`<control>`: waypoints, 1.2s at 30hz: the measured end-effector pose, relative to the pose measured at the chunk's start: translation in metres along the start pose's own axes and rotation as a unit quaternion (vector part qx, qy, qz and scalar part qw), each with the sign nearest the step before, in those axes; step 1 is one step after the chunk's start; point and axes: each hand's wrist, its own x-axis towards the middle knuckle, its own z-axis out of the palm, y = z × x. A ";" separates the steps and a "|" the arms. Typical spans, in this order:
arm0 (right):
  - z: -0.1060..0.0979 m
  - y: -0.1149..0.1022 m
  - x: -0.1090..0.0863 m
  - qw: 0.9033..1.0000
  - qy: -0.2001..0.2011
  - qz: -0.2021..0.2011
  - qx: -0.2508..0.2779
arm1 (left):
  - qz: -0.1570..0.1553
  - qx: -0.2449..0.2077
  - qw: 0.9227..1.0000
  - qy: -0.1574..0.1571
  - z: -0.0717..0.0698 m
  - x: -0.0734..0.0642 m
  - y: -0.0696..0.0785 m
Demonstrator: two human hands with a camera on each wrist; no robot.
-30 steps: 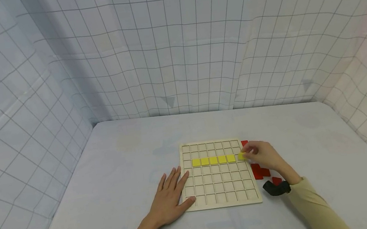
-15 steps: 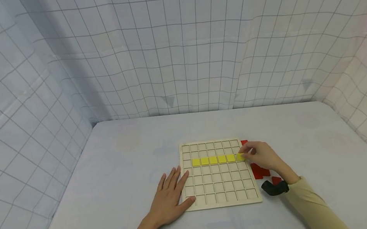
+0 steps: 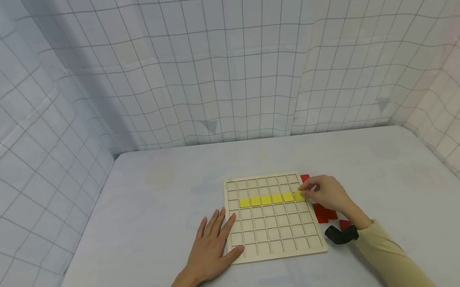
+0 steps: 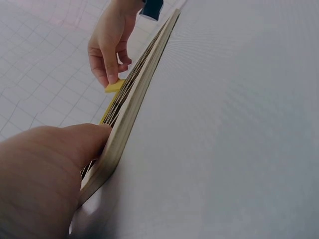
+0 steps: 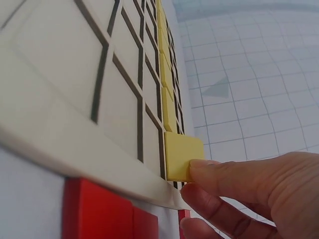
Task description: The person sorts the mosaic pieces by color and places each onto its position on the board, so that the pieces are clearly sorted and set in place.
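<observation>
Midway between the left and right edges of the pale bench (image 3: 165, 182), and well apart from its far edge, lies a cream grid board (image 3: 271, 233), seven cells by seven. Five seated yellow tiles (image 3: 266, 200) form a line in the third row from the far edge, from the second column to the sixth. At the right end of this row, the right hand (image 3: 329, 194) has its thumb and index finger clamped on a further yellow tile (image 5: 182, 154), tilted over the seventh column; whether its lower edge touches the board cannot be told. The left hand (image 3: 212, 254) lies palm down toward the bench's left edge, fingers straight and spread apart, with the thumb resting on the board's near left part. Just beside the board, toward the bench's right edge, lie several red tiles (image 3: 321, 214), some partly hidden by the right hand. Each wrist carries a black device, and both sleeves are beige. Beyond the bench's far edge hangs a white gridded sheet (image 3: 228, 65).
</observation>
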 end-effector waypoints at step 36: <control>-0.006 -0.001 -0.007 0.999 0.014 0.035 -0.033 | 0.009 0.012 1.000 0.007 -0.004 0.000 0.003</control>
